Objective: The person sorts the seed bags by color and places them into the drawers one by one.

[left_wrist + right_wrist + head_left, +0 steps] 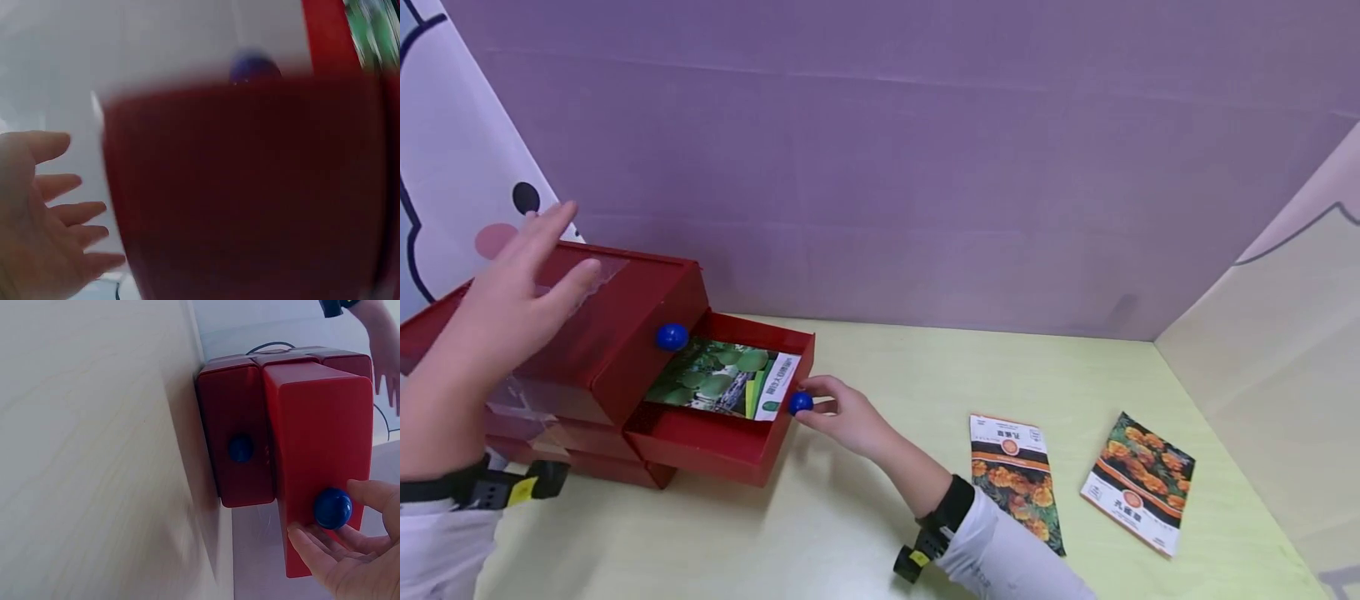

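The red drawer [700,435] is pulled partway out from the middle tier of a red cabinet [636,358], on the left of the table [865,533]. Its blue knob [801,403] is pinched between the thumb and curled fingers of the right hand [847,422]. A green-leaf packet [715,375] is held inside, laid flat. Above the drawer, the top tier is fitted with a second blue knob [672,337]. The left hand [512,304] is raised near the cabinet's top, its fingers straight and spread apart. To the right, two orange-flower packets [1015,483] are laid on the table, well apart from the cabinet. The table is backed by a purple wall [887,167].
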### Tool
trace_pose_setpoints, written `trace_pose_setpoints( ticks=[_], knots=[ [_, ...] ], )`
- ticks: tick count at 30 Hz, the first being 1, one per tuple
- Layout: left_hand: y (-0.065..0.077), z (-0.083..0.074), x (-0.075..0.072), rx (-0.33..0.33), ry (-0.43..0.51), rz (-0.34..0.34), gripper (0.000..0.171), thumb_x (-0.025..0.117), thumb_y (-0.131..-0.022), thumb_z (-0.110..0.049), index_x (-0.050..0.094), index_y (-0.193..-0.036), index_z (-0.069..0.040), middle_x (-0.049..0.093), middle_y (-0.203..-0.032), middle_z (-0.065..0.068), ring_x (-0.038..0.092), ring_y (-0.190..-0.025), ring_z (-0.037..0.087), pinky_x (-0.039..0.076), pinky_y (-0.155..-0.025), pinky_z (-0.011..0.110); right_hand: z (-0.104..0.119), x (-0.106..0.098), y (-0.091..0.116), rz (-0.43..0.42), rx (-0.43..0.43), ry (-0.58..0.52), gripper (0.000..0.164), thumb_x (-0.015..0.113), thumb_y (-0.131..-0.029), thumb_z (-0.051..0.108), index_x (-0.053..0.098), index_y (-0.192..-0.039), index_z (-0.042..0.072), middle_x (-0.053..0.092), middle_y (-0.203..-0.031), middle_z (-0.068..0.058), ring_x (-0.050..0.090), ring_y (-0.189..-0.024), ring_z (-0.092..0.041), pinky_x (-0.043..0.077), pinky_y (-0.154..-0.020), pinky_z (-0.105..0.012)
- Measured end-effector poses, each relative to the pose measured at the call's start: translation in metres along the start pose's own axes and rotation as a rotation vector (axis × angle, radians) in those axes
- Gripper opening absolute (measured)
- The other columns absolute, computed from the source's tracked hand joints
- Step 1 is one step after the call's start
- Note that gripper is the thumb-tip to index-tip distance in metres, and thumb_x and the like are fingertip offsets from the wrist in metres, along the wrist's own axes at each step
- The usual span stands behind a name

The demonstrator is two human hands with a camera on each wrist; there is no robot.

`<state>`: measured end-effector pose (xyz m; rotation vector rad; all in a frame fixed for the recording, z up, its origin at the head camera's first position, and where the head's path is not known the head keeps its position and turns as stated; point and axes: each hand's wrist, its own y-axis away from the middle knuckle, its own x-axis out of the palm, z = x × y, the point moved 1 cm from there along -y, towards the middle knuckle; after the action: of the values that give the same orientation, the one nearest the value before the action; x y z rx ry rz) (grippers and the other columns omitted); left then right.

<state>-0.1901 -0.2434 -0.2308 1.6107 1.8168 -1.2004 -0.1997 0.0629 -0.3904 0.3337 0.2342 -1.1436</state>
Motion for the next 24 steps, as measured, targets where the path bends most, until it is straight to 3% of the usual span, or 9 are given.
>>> trace_pose_setpoints(
  ticks=[5, 13, 18, 24],
  knots=[
    [-0.020, 0.029, -0.004, -0.004, -0.142, 0.084, 0.072, 0.045, -0.101, -0.031, 0.002, -0.156, -0.012, -0.006, -0.161, 0.022, -0.013, -0.146, 0.043, 0.013, -0.091, 0.082, 0.001, -0.001, -0.002, -0.002, -0.006, 0.021, 0.047, 0.068, -0.091, 0.021, 0.052, -0.135, 0.014, 0.055, -0.135, -0.008, 0.057, -0.118, -0.025, 0.056, -0.091, -0.038],
    [-0.038, 0.065, 0.007, -0.011, -0.182, 0.343, 0.084, 0.046, -0.097, -0.046, -0.002, -0.154, -0.007, -0.010, -0.157, 0.031, -0.013, -0.140, 0.056, 0.013, -0.096, 0.082, 0.000, 0.002, -0.002, 0.006, -0.007, 0.021, 0.048, 0.068, -0.091, 0.018, 0.051, -0.135, 0.013, 0.055, -0.134, -0.008, 0.057, -0.119, -0.026, 0.056, -0.091, -0.039],
    [-0.043, 0.072, 0.014, 0.009, -0.215, 0.418, 0.082, 0.045, -0.097, -0.048, 0.007, -0.154, -0.003, -0.001, -0.155, 0.034, -0.015, -0.141, 0.053, 0.001, -0.103, 0.080, 0.001, 0.004, -0.001, 0.004, 0.002, 0.018, 0.044, 0.068, -0.091, 0.018, 0.051, -0.132, 0.014, 0.055, -0.134, -0.008, 0.058, -0.118, -0.024, 0.057, -0.090, -0.038],
    [-0.045, 0.071, 0.019, 0.003, -0.272, 0.466, 0.079, 0.036, -0.098, -0.054, 0.009, -0.154, -0.005, 0.001, -0.155, 0.034, -0.010, -0.140, 0.056, -0.003, -0.104, 0.079, 0.000, 0.003, -0.003, -0.015, 0.002, 0.012, 0.039, 0.067, -0.091, 0.017, 0.052, -0.127, 0.013, 0.056, -0.130, -0.008, 0.058, -0.116, -0.024, 0.057, -0.090, -0.037]
  ],
)
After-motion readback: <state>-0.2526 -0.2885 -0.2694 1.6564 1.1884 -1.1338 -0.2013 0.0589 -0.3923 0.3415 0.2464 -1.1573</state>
